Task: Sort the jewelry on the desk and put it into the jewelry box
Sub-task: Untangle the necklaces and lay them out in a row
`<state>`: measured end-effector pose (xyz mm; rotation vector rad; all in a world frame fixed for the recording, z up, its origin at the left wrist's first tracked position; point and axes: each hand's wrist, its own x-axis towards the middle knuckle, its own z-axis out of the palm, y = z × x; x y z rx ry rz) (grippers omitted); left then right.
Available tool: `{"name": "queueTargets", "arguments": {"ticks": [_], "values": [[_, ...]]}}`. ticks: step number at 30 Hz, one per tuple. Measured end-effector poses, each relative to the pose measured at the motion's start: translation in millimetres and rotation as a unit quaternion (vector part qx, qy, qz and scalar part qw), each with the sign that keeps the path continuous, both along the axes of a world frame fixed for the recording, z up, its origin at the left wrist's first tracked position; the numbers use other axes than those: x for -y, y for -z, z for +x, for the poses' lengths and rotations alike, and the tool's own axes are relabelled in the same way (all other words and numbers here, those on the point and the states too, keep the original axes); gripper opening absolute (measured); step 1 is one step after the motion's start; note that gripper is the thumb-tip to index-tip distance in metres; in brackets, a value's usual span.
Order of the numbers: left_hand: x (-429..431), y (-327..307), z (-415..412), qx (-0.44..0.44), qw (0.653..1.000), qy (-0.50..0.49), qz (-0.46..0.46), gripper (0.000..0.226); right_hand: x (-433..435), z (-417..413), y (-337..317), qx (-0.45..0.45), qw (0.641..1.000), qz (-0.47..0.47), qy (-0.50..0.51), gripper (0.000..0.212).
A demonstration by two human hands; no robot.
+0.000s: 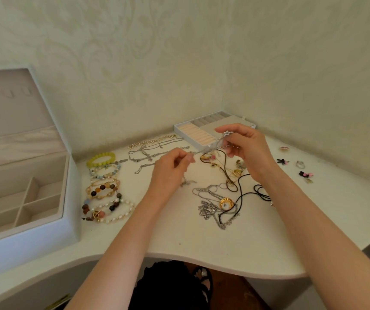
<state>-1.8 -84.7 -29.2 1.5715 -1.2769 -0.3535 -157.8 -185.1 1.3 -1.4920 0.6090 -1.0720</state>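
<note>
Handling first: we judge the silver necklace (pixel 212 147) light, limp and quick to snag, so it is best taken by both ends. It hangs stretched above the middle of the table (pixel 179 238). Our left hand (pixel 170 168) pinches the chain in curled fingers (pixel 187 159), and our right hand (pixel 246 148) pinches the star-pendant end. We count one open jewelry box (pixel 71 198) at the left edge, one ring tray (pixel 179 130) in the far corner, and at least four beaded bracelets (pixel 103 189).

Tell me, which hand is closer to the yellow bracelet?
Left. The left hand pinches a silver necklace right of the yellow bracelet; the right hand holds its other end farther right.
</note>
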Motion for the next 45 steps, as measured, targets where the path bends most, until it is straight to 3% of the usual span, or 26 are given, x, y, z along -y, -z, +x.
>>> {"name": "queueTargets", "arguments": {"ticks": [7, 15, 20, 26, 34, 42, 45], "values": [[-4.9, 11.4, 19.5, -0.028, 0.993, -0.112, -0.022, 0.015, -2.3, 8.0, 5.8, -0.079, 0.996, 0.024, -0.016, 0.024], [-9.7, 15.8, 25.5, 0.035, 0.979, -0.202, -0.010, 0.006, 4.0, 4.1, 8.5, -0.035, 0.996, 0.072, 0.037, 0.015], [-12.1, 21.2, 31.2, 0.133, 0.944, -0.298, 0.049, 0.007, 6.6, 7.3, 13.4, -0.037, 0.994, 0.072, 0.078, 0.015], [-14.0, 21.9, 30.6, 0.168, 0.919, -0.332, 0.130, 0.009, 6.8, 15.6, 8.9, -0.086, 0.990, -0.003, 0.107, 0.018], [-11.4, 24.4, 31.3, 0.174, 0.923, -0.309, 0.149, 0.017, 3.4, 48.7, 6.7, -0.207, 0.968, -0.100, 0.103, 0.021], [-14.1, 21.6, 27.8, 0.185, 0.921, -0.308, 0.150, 0.032, -4.4, 73.2, 19.5, -0.310, 0.930, -0.195, -0.022, 0.021], [-14.1, 20.9, 26.9, 0.191, 0.919, -0.308, 0.153, 0.030, 2.5, 70.3, 27.4, -0.362, 0.899, -0.243, -0.031, 0.022]]}}
